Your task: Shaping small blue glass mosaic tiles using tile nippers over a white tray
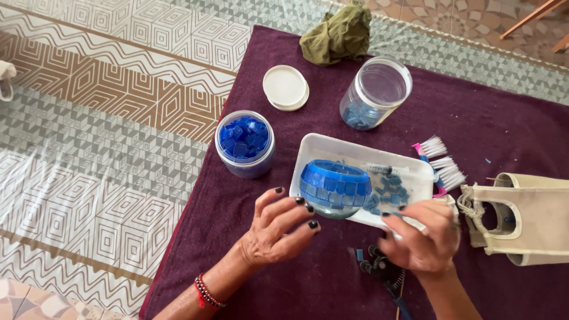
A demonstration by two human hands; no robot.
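Note:
A round bowl (335, 185) covered in blue mosaic tiles rests at the near left of a white rectangular tray (355, 148). My left hand (275, 228) has its fingers spread, and the fingertips press on the bowl's lower left side. Loose blue tiles (388, 186) lie in the tray to the right of the bowl. My right hand (424, 237) curls over the tray's near right edge, fingertips close to the loose tiles. It seems to grip a small white object (453, 204) that is mostly hidden behind it.
All of this lies on a maroon cloth (267, 284) over a patterned floor covering. On the cloth are an open jar of blue tiles (245, 142), a white lid (285, 87), a clear jar (376, 92), a green rag (338, 35), white-bristled brushes (443, 163), a beige bag (524, 216) and blue-handled nippers (385, 275).

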